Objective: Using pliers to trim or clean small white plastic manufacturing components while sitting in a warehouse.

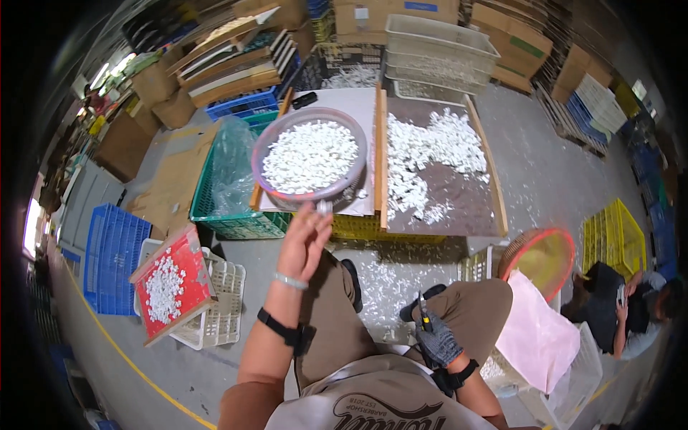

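My bare left hand is raised just below the near rim of a round pinkish-grey basin. Its fingers are bent, and a small white piece shows at the fingertips, slightly blurred. A heap of similar small white pieces fills the basin. My right hand, in a grey knit glove, rests by my right thigh. It is closed around a slim hand tool with a yellow-and-black handle and a narrow metal tip pointing up; its exact kind is unclear.
Right of the basin, a brown wood-edged board carries more white pieces. A red tray sits on white crates at left, beside a blue crate. An orange-rimmed basket and pink cloth are at right, near another person.
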Available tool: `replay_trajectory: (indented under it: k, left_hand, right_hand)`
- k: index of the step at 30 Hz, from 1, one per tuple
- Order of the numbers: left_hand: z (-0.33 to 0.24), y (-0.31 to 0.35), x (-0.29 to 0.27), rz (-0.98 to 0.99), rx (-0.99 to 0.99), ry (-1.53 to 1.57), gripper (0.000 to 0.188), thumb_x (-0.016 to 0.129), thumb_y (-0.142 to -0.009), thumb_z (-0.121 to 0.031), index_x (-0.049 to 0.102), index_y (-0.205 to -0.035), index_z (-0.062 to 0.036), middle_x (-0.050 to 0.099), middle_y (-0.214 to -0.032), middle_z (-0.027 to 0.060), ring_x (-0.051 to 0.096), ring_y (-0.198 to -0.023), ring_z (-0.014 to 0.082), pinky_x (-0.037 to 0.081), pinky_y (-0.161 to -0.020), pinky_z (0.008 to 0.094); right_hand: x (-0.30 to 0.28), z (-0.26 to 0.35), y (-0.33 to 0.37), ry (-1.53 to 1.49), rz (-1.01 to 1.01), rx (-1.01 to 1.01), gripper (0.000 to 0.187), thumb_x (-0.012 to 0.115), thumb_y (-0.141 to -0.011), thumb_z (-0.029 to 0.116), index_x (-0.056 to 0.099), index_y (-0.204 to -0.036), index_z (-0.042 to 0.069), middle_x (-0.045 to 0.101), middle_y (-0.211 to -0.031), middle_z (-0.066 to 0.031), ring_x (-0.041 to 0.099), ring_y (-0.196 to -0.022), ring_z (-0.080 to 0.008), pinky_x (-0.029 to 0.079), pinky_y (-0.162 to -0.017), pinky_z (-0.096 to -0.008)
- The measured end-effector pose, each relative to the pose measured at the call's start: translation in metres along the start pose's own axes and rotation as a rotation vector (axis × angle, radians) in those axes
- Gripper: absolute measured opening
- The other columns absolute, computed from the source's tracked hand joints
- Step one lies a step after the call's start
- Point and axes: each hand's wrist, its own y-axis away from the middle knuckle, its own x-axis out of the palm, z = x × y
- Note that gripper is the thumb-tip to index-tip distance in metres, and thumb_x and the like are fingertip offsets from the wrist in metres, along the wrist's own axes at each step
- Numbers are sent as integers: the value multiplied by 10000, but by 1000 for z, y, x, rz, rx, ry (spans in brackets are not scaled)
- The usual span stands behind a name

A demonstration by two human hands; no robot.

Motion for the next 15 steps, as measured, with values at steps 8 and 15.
replay_trajectory:
  k: [8,15]
  left_hand:
    - [64,18,-32,17,-359,-146,277,453,-928,-88,467,-1170,46,592,-988,115,613,-819,187,547,-693,289]
    - [109,75,-15,93,-611,-189,221,454,-924,-70,506,-1113,30,586,-971,114,599,-786,167,531,-683,274]
  right_hand:
    - [-24,32,-12,-136,105,305,271,516,-894,213,541,-1058,-1,594,-904,-180,599,-858,-276,464,-758,-376]
    - [-35,-2,-46,-983,292,214,167,566,-841,89,516,-1000,77,509,-784,0,520,-686,-106,459,-596,-267]
